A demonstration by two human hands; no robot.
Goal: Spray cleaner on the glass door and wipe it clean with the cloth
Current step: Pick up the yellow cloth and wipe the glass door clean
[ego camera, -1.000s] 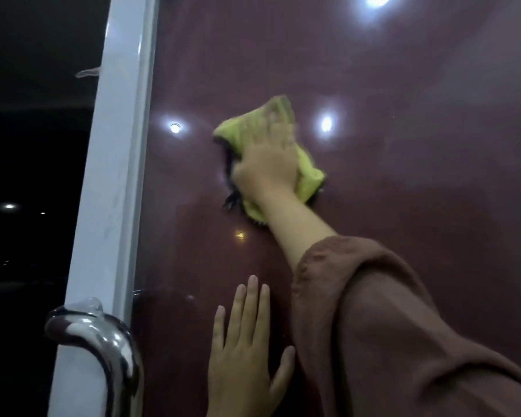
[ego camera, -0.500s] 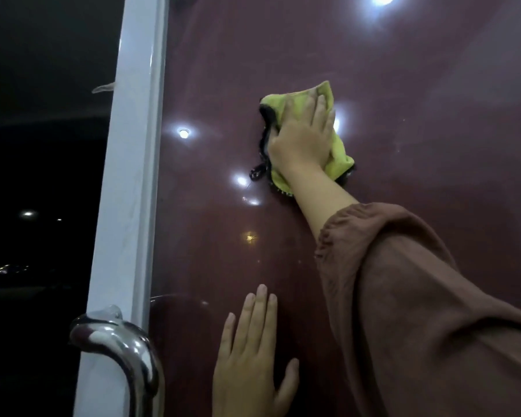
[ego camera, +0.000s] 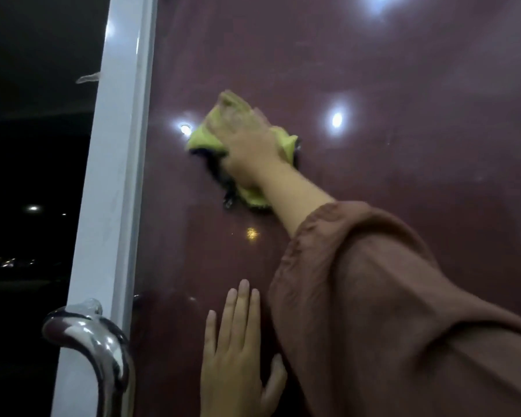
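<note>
The glass door (ego camera: 388, 182) fills most of the view, dark reddish and glossy with reflected ceiling lights. My right hand (ego camera: 247, 142) presses a yellow-green cloth (ego camera: 203, 136) with a dark edge flat against the glass at upper middle; the hand is blurred with motion. A brown sleeve covers that forearm. Lower down, my left hand (ego camera: 238, 350) lies flat on the glass with fingers pointing up and holds nothing. No spray bottle is in view.
A white door frame (ego camera: 115, 191) runs down the left of the glass. A curved chrome handle (ego camera: 94, 344) sticks out at bottom left. Beyond the frame is darkness with a few distant lights.
My right hand has swept the cloth from upper right down and to the left across the glass. My left hand has stayed flat in place.
</note>
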